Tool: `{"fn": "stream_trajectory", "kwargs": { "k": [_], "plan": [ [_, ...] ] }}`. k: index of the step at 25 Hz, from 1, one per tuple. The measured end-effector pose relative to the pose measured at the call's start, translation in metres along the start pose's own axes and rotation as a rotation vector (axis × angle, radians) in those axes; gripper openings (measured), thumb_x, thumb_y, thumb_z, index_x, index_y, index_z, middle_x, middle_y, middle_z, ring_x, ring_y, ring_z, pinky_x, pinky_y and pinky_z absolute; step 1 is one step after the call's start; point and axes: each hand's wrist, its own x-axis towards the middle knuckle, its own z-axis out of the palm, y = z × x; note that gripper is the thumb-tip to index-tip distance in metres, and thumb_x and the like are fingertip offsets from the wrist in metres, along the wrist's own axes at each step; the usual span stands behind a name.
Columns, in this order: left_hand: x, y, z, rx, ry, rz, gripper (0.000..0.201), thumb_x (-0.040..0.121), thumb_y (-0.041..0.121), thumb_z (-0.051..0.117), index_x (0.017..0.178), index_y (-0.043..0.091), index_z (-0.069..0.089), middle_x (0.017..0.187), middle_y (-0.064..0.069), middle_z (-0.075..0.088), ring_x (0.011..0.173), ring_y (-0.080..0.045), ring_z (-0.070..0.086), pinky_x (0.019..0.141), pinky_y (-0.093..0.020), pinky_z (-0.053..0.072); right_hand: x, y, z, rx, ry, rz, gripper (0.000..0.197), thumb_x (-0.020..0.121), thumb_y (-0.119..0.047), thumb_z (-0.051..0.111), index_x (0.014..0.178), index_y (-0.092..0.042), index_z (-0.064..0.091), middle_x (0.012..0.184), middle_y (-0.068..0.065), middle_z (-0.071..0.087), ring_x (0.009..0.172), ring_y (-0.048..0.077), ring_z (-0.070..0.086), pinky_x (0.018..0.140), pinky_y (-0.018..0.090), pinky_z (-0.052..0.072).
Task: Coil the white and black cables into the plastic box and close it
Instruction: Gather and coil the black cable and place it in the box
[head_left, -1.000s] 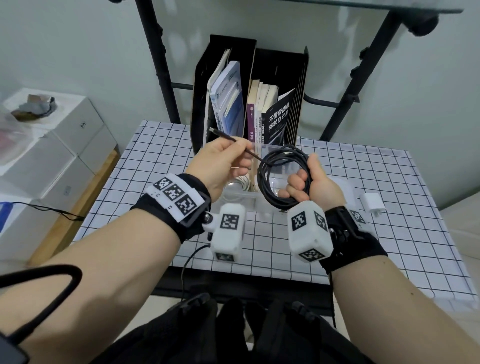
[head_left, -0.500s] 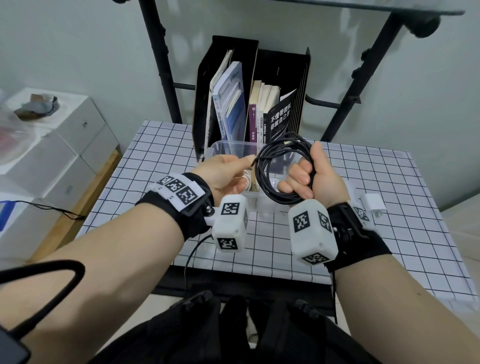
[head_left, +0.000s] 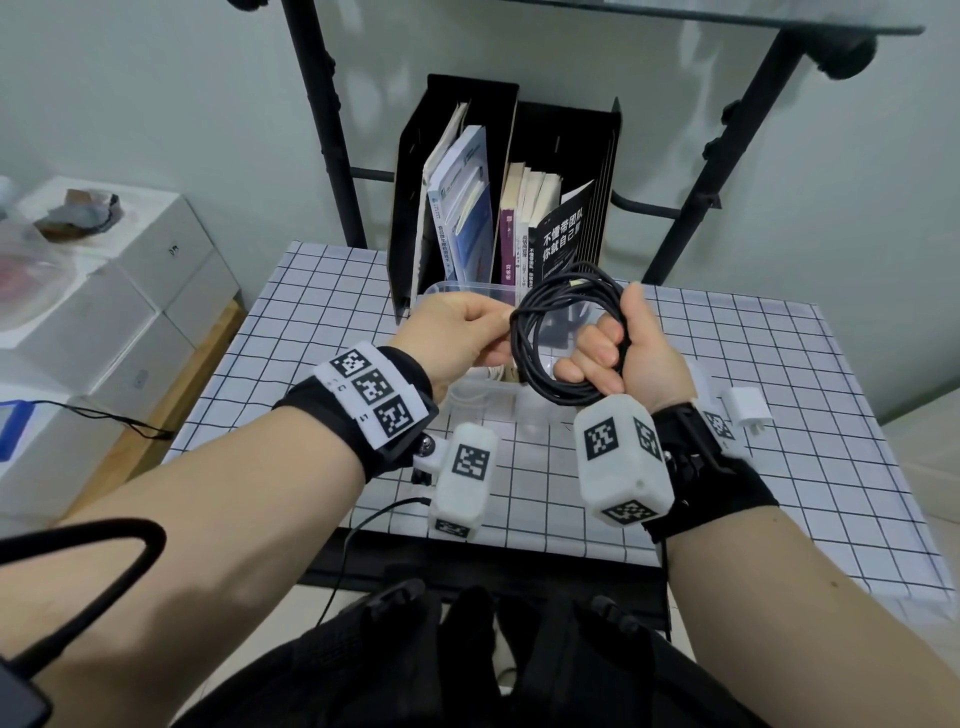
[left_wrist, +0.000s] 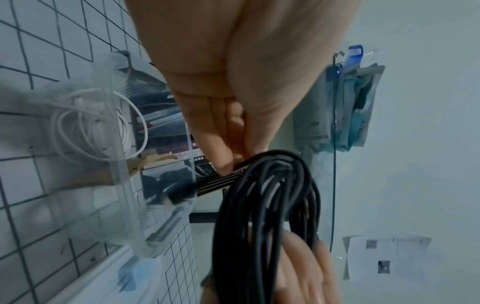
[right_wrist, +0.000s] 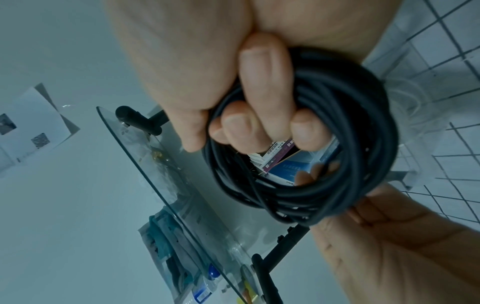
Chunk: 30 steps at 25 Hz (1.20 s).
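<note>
Gripping the coiled black cable (head_left: 550, 358) above the clear plastic box (head_left: 470, 395), the right hand (head_left: 628, 353) curled its fingers (right_wrist: 262, 86) through the loops while the left hand (head_left: 462, 332) pinched the far side. The white cable (left_wrist: 88, 127) already lay inside. A loosened grip could let the coil spring apart before it reached the box.

White cable (left_wrist: 85, 127) in box (head_left: 470, 395); file holder (head_left: 457, 171) behind.

black cable (head_left: 563, 338) loose end now coiled in
</note>
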Motion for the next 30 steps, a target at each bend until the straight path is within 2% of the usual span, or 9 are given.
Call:
{"fn": "stream_trajectory", "kwargs": {
  "k": [4,6,8,11,14,19,24,28,30],
  "plan": [
    [-0.004,0.008,0.002,-0.260,-0.104,-0.134,0.020,0.095,0.012,0.050,0.092,0.003,0.067,0.077,-0.007,0.072,0.070,-0.016,0.068,0.069,-0.026,0.057,-0.001,0.003,0.002,-0.013,0.047,-0.030,0.051,0.098,-0.050,0.036,0.058,-0.018,0.032,0.042,-0.004,0.027,0.028,0.009,0.021,0.043,0.022,0.034],
    [-0.007,0.010,0.001,-0.219,-0.182,-0.141,0.016,0.093,0.018,0.055,0.097,0.005,0.064,0.083,-0.006,0.070,0.075,-0.017,0.066,0.078,-0.030,0.057,-0.003,0.006,0.003,-0.057,0.073,-0.044,0.051,0.098,-0.049,0.037,0.059,-0.017,0.032,0.044,-0.003,0.026,0.029,0.010,0.020,0.044,0.023,0.035],
    [-0.010,0.006,0.001,-0.125,-0.225,-0.083,0.023,0.086,0.007,0.064,0.107,0.002,0.058,0.091,-0.011,0.065,0.081,-0.020,0.065,0.084,-0.031,0.056,-0.003,0.009,0.004,-0.108,0.083,-0.052,0.050,0.098,-0.048,0.039,0.060,-0.016,0.033,0.045,-0.001,0.027,0.030,0.011,0.021,0.046,0.025,0.037],
    [-0.008,0.001,-0.002,-0.107,-0.202,-0.047,0.023,0.082,-0.008,0.062,0.101,0.002,0.056,0.088,-0.013,0.062,0.076,-0.021,0.062,0.080,-0.034,0.056,-0.002,0.016,0.003,-0.216,0.105,-0.093,0.047,0.098,-0.041,0.045,0.060,-0.014,0.040,0.046,0.001,0.035,0.033,0.011,0.026,0.048,0.027,0.040],
    [-0.002,-0.002,-0.009,-0.125,-0.193,-0.058,0.019,0.084,-0.010,0.059,0.095,0.005,0.057,0.092,-0.017,0.060,0.079,-0.023,0.060,0.084,-0.039,0.052,-0.001,0.028,-0.001,-0.431,0.125,-0.131,0.029,0.096,-0.027,0.054,0.072,-0.011,0.053,0.056,0.003,0.050,0.039,0.012,0.046,0.048,0.024,0.046],
    [0.001,-0.009,-0.015,-0.244,-0.148,-0.134,0.017,0.086,-0.009,0.056,0.087,0.007,0.061,0.079,-0.009,0.059,0.064,-0.014,0.057,0.059,-0.021,0.052,0.000,0.036,0.001,-0.521,0.099,0.021,0.017,0.095,-0.031,0.054,0.092,-0.014,0.058,0.068,0.008,0.063,0.057,0.018,0.063,0.067,0.038,0.054],
    [0.004,-0.016,-0.019,-0.384,-0.200,-0.128,0.016,0.088,-0.009,0.052,0.096,0.001,0.062,0.085,-0.012,0.061,0.073,-0.018,0.058,0.068,-0.024,0.056,0.002,0.033,0.001,-0.642,0.064,0.078,0.033,0.094,-0.039,0.054,0.108,-0.009,0.058,0.091,0.021,0.072,0.086,0.038,0.069,0.082,0.052,0.054],
    [0.005,-0.016,-0.025,-0.499,-0.233,-0.107,0.020,0.089,-0.008,0.050,0.097,0.004,0.063,0.077,-0.006,0.069,0.064,-0.012,0.066,0.074,-0.030,0.057,0.004,0.036,0.012,-0.492,0.078,0.046,0.025,0.100,-0.026,0.045,0.082,-0.011,0.053,0.065,0.011,0.070,0.054,0.019,0.066,0.060,0.032,0.057],
    [0.008,-0.018,-0.029,-0.521,-0.268,-0.118,0.017,0.091,-0.005,0.050,0.102,0.002,0.060,0.076,-0.005,0.069,0.067,-0.013,0.066,0.076,-0.031,0.057,0.005,0.041,0.014,-0.419,0.111,0.009,0.027,0.100,-0.023,0.044,0.076,-0.014,0.051,0.060,0.007,0.068,0.047,0.013,0.062,0.054,0.026,0.054]
  ]
}}
